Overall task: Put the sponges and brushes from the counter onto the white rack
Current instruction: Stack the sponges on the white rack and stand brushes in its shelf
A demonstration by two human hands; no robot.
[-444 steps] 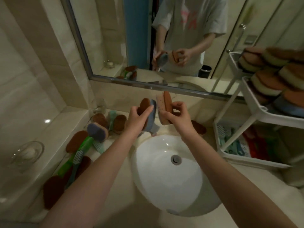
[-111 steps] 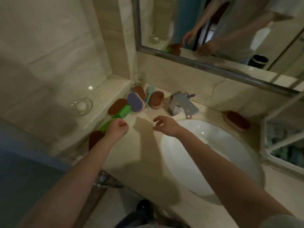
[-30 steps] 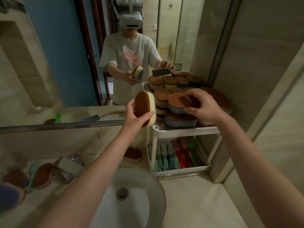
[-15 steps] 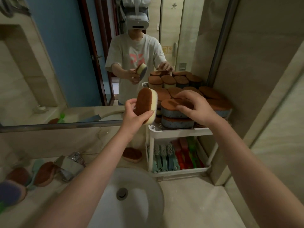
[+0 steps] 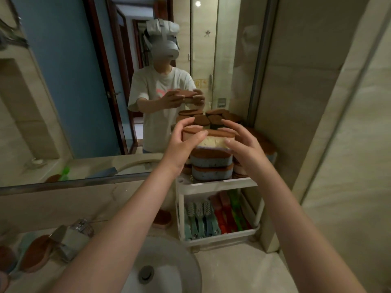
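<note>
Head: left fingers [image 5: 182,126], right fingers [image 5: 235,128] round sponge [image 5: 213,141]

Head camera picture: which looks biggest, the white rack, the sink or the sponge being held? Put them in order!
1. white rack
2. sink, though the picture edge and an arm hide part of it
3. cream sponge, the smallest

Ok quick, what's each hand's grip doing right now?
Left grip: holds the left end of the yellow sponge.
Right grip: pinches the same sponge's right end, thumb in front, fingers on top.
</note>
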